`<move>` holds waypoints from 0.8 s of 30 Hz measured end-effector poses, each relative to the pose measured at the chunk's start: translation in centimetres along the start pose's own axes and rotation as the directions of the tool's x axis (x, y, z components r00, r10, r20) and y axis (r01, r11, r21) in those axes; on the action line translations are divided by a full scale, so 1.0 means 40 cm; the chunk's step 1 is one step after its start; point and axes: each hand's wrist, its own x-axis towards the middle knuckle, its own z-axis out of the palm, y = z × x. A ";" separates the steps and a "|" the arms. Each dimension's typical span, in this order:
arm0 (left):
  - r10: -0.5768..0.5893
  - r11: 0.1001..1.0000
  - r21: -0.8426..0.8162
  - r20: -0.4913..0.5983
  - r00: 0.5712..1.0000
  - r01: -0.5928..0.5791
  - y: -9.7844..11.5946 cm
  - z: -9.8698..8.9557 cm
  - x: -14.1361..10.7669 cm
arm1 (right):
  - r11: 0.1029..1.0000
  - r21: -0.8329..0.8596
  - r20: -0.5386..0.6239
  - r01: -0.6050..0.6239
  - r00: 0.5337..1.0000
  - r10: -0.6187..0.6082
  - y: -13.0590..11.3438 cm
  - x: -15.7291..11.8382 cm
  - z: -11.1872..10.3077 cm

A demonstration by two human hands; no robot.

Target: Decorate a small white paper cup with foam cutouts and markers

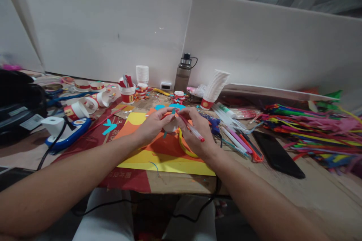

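A pale round piece, white and perhaps cut from a paper cup, is between the two hands, above the middle of the coloured sheets. The left hand has its fingers closed on the piece's near side, with a bit of teal showing at its top. The right hand meets it from the other side, its fingers narrowed around a red pen that slants down toward the wrist (whether its fingertips also press the piece is hard to tell).

The step in hand looks like fine two-handed fitting or marking on the piece; the next move would call for the left fingers to hold it steady, and the pen to stay out of the way or be turned to it.

Below lie an orange sheet and a yellow sheet, with a curved yellow strip beside the right hand. Left of them is a teal cutout. Farther out on the bench stand a leaning cup stack and a bottle; a black phone lies to the right, near a heap of coloured stems.
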 end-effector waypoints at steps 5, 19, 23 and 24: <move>-0.001 1.000 0.011 -0.011 1.000 0.001 -0.001 -0.001 0.001 | 1.000 -0.006 0.004 0.002 1.000 -0.002 0.001 -0.001 -0.001; -0.007 0.999 0.036 -0.005 1.000 0.007 0.001 -0.001 -0.002 | 1.000 0.003 -0.003 -0.006 1.000 0.006 0.002 -0.001 0.001; -0.008 0.999 0.037 0.003 1.000 0.008 0.001 -0.001 -0.002 | 1.000 -0.002 -0.008 -0.009 1.000 0.009 0.002 0.000 0.001; -0.005 1.000 0.031 0.008 1.000 0.005 0.000 -0.001 -0.002 | 1.000 -0.003 -0.008 -0.008 1.000 0.008 0.002 0.000 0.001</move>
